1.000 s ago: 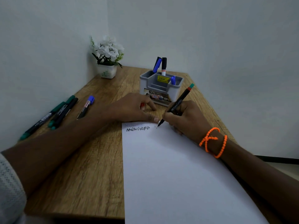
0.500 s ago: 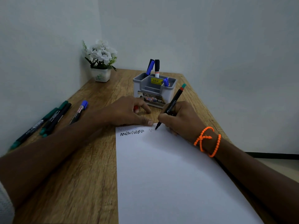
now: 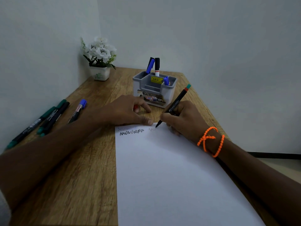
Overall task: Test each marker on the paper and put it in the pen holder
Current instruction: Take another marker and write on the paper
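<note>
A white sheet of paper (image 3: 171,173) lies on a wooden desk (image 3: 78,185), reaching from the near edge toward the middle. Near its far left corner are two scribbled test lines, one faint and one bold black (image 3: 132,132), with a short thin squiggle (image 3: 152,129) just to their right. The right hand (image 3: 184,119), an orange beaded cord (image 3: 210,141) wrapped round its wrist, grips a black Faber-Castell marker (image 3: 175,105) with its fingers curled around the barrel; the tip touches the paper at the end of the squiggle. The left hand (image 3: 128,111) rests at the paper's far edge, its thumb pressing the sheet down, fingers curled over a small red object (image 3: 136,108), partly hidden. Left of the arm lie a blue-capped marker (image 3: 78,110) and several green and black markers (image 3: 44,119). Beyond the hands stands a grey pen holder (image 3: 154,90) containing three markers (image 3: 154,66). A white potted flower (image 3: 99,59) sits in the far corner.
</note>
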